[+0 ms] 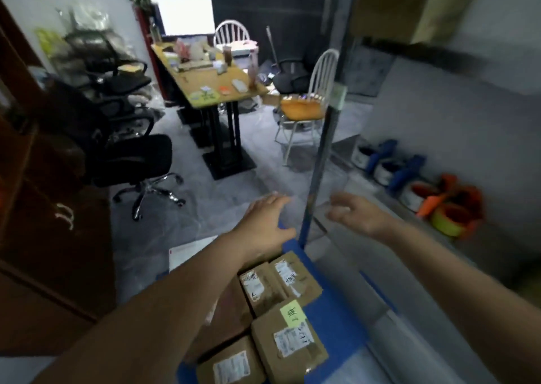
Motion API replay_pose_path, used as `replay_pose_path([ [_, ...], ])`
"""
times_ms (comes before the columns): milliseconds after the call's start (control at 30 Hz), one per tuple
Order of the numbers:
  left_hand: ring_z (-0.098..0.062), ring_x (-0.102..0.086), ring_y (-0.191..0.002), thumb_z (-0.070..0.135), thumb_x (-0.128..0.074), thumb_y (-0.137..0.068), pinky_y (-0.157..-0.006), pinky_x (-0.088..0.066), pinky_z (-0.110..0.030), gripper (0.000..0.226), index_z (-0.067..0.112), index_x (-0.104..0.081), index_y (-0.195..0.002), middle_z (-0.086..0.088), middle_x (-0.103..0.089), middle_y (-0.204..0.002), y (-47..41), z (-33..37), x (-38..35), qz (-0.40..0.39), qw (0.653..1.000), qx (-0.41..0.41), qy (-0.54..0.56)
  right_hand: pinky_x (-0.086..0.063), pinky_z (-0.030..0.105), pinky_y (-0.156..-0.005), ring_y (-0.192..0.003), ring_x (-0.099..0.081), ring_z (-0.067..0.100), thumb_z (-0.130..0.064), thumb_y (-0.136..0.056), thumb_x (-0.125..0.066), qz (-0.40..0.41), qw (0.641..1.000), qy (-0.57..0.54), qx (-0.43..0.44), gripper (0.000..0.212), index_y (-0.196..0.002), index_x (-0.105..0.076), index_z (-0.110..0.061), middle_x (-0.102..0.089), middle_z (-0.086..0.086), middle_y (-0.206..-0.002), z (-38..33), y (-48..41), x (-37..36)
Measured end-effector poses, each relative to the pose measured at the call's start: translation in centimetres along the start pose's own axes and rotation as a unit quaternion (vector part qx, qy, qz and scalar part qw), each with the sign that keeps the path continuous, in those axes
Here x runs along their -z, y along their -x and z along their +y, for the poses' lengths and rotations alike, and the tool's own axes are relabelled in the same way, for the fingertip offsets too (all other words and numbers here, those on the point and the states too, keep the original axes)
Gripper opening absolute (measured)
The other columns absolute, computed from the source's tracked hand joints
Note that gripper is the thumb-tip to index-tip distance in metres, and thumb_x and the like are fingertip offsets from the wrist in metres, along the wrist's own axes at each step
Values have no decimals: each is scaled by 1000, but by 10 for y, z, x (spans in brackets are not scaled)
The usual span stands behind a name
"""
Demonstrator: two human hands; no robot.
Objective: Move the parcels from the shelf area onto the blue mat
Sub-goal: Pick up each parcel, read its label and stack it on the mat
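Several brown cardboard parcels [289, 339], partly cut off, crowd the blue floor mat [330, 319]; left hand [266, 222] and blurred right hand [357, 210] hover slack-fingered, empty.

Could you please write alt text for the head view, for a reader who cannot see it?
A person's left hand and right hand reach forward, open and empty, beyond cardboard parcels lying on a blue mat beside a shelf post. A cluttered desk and chairs stand behind.

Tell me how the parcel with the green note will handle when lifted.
The parcel with the green note looks like a taped cardboard box, so probably stiff, not floppy. Its flat faces make rolling unlikely. Matte cardboard should not be slippery; its weight cannot be told.
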State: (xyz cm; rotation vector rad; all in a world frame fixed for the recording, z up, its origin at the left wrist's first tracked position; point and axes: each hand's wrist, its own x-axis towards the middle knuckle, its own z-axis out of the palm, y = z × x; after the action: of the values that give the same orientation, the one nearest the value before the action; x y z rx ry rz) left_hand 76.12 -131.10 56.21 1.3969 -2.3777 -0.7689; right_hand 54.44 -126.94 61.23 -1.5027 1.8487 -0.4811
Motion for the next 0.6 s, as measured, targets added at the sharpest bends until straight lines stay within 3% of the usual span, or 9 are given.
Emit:
replay_pose_path([
  [67, -15, -13, -145, 42, -59, -88, -111, -8, -25, 74, 27, -26, -152, 1, -20, -161, -2, 39, 4, -35, 997, -52, -40, -40, 23, -97, -127, -50, 20, -28, -93, -61, 19, 1000, -9, -6, 55, -143, -42, -15, -51, 4, -136, 15, 35, 25],
  [133, -17, -13, -147, 45, -59, -89, -112, -13, -28, 75, 28, -24, -153, 4, -18, -162, -7, 82, 6, -67, 993, -82, -50, -40, 19, -94, -127, -51, 18, -32, -92, -62, 40, 999, -13, -20, 59, -145, -39, -18, -51, 2, -137, 32, 70, 51],
  [267, -19, -20, -147, 42, -60, -90, -116, -20, -34, 74, 25, -26, -153, 1, -24, -160, -4, 172, -11, -100, 976, -171, -87, -40, 26, -104, -123, -53, 16, -36, -89, -65, 99, 994, 1, -43, 56, -140, -48, -18, -55, 3, -137, 74, 144, 97],
  [600, -15, -27, -143, 39, -62, -87, -106, -25, -25, 70, 25, -33, -149, 4, -27, -157, 89, 377, -135, -207, 907, -360, -67, -44, 28, -98, -118, -56, 16, -44, -85, -67, 223, 953, -2, -205, 62, -138, -48, -18, -57, 1, -133, 195, 385, 128],
])
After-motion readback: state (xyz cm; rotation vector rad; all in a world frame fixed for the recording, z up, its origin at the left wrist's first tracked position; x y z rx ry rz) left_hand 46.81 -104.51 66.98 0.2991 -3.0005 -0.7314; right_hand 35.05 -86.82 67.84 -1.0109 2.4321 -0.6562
